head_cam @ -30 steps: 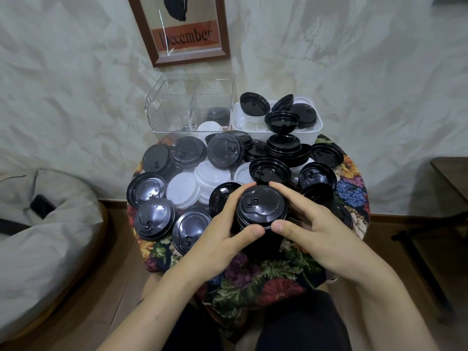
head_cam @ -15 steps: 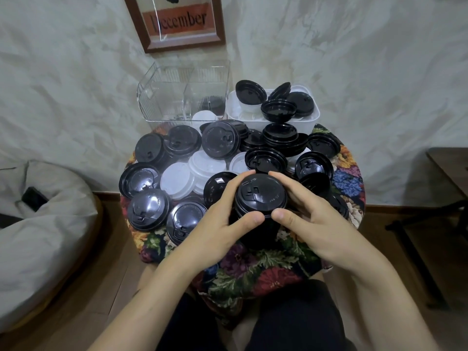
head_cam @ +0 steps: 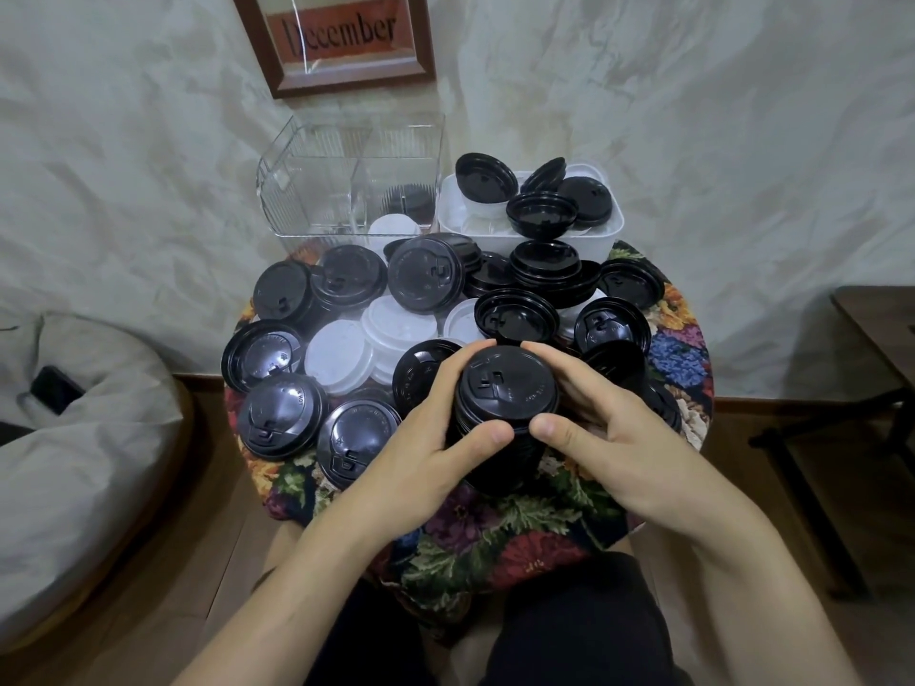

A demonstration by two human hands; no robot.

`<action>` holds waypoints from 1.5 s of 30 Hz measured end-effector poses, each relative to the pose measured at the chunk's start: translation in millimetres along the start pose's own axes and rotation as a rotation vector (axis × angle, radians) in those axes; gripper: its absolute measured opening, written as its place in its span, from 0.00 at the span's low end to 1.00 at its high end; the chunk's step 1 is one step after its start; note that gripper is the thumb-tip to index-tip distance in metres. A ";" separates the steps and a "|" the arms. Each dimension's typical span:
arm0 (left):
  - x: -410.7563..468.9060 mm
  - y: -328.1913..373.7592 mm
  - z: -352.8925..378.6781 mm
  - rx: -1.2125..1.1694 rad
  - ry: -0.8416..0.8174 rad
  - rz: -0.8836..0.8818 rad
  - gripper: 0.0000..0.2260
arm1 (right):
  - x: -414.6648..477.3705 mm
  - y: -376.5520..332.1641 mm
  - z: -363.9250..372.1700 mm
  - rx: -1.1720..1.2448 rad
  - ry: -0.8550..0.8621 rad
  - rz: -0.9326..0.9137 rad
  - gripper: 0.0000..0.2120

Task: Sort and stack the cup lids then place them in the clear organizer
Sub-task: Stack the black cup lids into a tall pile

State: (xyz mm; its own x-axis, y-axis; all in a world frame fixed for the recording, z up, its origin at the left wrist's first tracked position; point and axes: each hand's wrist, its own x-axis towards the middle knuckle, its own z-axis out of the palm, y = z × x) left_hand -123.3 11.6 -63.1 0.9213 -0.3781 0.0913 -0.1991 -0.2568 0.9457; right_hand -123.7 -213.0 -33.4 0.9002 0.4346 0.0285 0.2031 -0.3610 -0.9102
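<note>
A stack (head_cam: 505, 413) of black lids stands at the near edge of the round counter (head_cam: 686, 358), between the two hands. The left hand (head_cam: 435, 438) curls around its left side and the right hand (head_cam: 609, 438) around its right, thumbs pressed to the near face and fingers reaching over the far rim; both are closed on it. Beyond lie loose lids, mostly black, with about four white ones (head_cam: 341, 356) among them; an exact count of the black ones cannot be told. At the back stand one clear organizer (head_cam: 307, 190), holding a white lid and a dark one, and one white bin (head_cam: 606, 235) with more lids.
</note>
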 end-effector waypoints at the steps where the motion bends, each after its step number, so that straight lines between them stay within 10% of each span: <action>1: -0.2 -1.0 0.3 -0.006 0.002 0.001 0.31 | 0.3 -0.2 0.2 -0.003 0.000 0.002 0.30; 22: -4.5 2.4 -3.5 -0.019 0.007 -0.015 0.29 | -3.1 3.2 15.8 0.074 0.099 -0.014 0.31; 32: -9.0 4.4 -2.5 0.003 0.085 0.021 0.43 | -14.9 12.7 29.8 0.128 0.190 -0.012 0.36; 45: -36.6 -21.0 10.3 -0.041 0.178 -0.094 0.32 | -25.7 31.2 44.0 0.112 0.266 0.080 0.28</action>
State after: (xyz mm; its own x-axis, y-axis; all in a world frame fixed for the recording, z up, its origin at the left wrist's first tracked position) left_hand -156.3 21.7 -89.6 0.9803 -0.1904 0.0523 -0.0992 -0.2458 0.9642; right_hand -157.4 -199.1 -80.7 0.9840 0.1713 0.0483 0.0965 -0.2856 -0.9535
